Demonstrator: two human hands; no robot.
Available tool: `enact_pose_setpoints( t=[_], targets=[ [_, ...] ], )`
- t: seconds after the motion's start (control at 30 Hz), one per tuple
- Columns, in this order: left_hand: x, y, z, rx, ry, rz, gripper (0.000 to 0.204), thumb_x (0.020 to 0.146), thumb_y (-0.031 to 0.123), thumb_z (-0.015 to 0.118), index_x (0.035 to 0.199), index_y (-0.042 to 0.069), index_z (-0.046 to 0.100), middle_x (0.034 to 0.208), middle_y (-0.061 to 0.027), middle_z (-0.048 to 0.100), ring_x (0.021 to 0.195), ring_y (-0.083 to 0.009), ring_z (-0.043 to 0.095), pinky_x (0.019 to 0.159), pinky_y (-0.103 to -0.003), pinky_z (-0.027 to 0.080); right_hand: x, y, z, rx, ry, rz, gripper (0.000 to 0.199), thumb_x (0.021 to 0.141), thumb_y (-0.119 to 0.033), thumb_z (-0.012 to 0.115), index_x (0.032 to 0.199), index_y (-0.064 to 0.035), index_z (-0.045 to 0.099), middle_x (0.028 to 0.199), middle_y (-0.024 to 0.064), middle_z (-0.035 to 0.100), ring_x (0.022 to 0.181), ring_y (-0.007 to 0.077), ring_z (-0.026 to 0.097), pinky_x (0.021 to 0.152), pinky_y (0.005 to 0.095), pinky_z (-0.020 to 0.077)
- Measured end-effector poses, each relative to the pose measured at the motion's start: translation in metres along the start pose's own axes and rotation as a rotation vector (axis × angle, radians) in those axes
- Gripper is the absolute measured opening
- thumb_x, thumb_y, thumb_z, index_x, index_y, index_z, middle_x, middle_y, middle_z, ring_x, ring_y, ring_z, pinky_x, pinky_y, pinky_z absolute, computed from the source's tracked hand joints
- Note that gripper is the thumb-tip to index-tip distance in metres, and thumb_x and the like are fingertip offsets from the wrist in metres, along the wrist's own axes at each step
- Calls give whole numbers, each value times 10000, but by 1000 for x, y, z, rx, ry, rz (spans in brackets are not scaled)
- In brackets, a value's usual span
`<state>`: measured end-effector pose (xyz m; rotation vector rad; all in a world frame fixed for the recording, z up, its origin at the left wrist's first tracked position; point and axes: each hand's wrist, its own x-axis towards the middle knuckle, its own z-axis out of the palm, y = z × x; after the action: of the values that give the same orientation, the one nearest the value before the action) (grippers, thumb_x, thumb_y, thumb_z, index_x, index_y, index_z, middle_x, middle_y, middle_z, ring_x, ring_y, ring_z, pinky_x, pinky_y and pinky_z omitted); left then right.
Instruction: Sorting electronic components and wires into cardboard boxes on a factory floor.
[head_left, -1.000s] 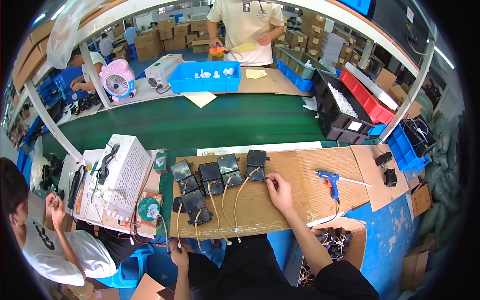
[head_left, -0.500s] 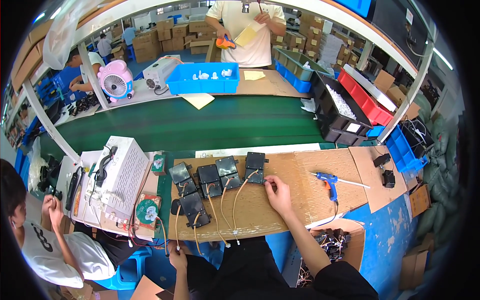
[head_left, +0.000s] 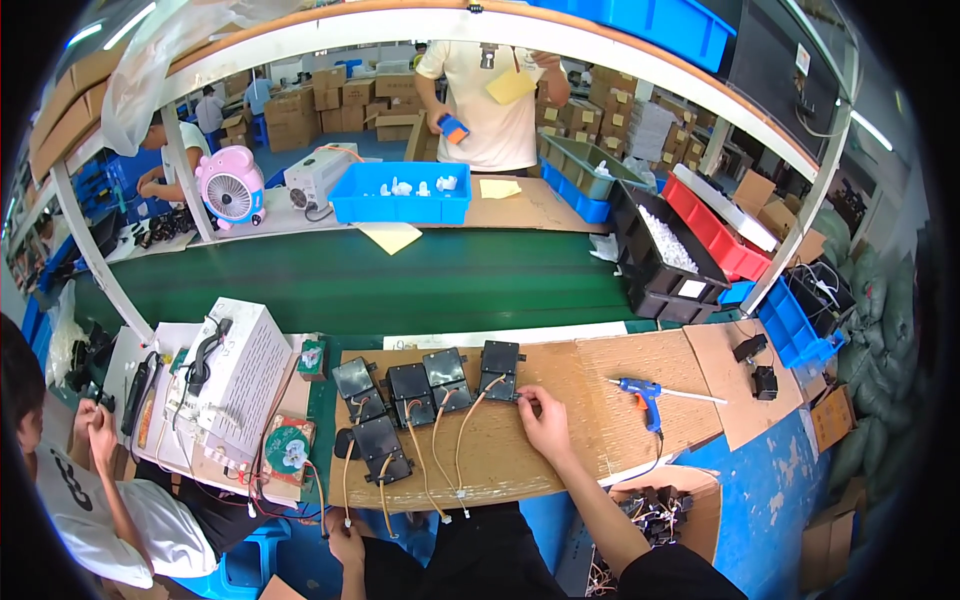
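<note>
Several flat black plastic boxes [head_left: 379, 447] with thin cables lie on a brown cardboard sheet [head_left: 590, 440]. My right hand [head_left: 546, 428] is at the right edge of the rightmost black box [head_left: 499, 368], its thumb and forefinger closed on a small side tab. From that box a pale cable [head_left: 464, 440] runs toward the front edge, ending in a white plug. My left hand [head_left: 346, 545] is low at the front edge, beside a cable end. Its fingers are curled, and what they hold is too small to make out.
A blue glue gun [head_left: 640, 393] lies to the right, above a carton of black parts [head_left: 665, 505]. Beyond runs a green conveyor belt [head_left: 450, 280], with a blue bin [head_left: 400, 192] behind it. A co-worker sits left by a white box [head_left: 240, 360]; another person stands opposite.
The whole view has tilted, so the table sits lower in it. My right hand stays at the same box edge. The person opposite has lowered the orange-and-blue tool.
</note>
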<state>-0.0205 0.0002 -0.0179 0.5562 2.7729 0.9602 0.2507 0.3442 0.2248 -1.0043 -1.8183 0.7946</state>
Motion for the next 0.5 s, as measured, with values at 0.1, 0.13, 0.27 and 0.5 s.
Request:
enact_pose_setpoints(
  t=[0.1, 0.13, 0.27, 0.5],
  targets=[
    [1, -11, 10, 35, -3, 52, 192, 773, 149, 593, 937, 78, 661, 745, -149, 656, 642, -362, 611, 582, -436, 476, 0, -2, -1, 2, -7, 12, 143, 852, -11, 565, 977, 23, 625, 840, 88, 666, 686, 171, 590, 663, 264, 490],
    [2, -11, 11, 30, -5, 56, 192, 773, 149, 593, 937, 78, 661, 745, -149, 656, 642, -362, 611, 582, -436, 476, 0, -3, -2, -2, -3, 10, 143, 852, -11, 565, 977, 23, 625, 840, 88, 666, 686, 171, 590, 663, 264, 490],
    [4, -13, 13, 59, 13, 56, 203, 763, 146, 596, 942, 77, 665, 726, -139, 652, 616, -344, 605, 569, -423, 472, 1, -3, -3, -26, -31, 32, 163, 859, -73, 575, 997, -2, 624, 867, 105, 688, 723, 235, 645, 675, 315, 512],
    [1, 9, -2, 25, 12, -6, 113, 766, 122, 580, 826, 76, 664, 709, -99, 653, 617, -321, 608, 592, -401, 483, 2, 2, -2, -34, -16, 6, 160, 855, -69, 575, 991, -2, 625, 863, 104, 688, 717, 239, 644, 673, 319, 514]
  ],
)
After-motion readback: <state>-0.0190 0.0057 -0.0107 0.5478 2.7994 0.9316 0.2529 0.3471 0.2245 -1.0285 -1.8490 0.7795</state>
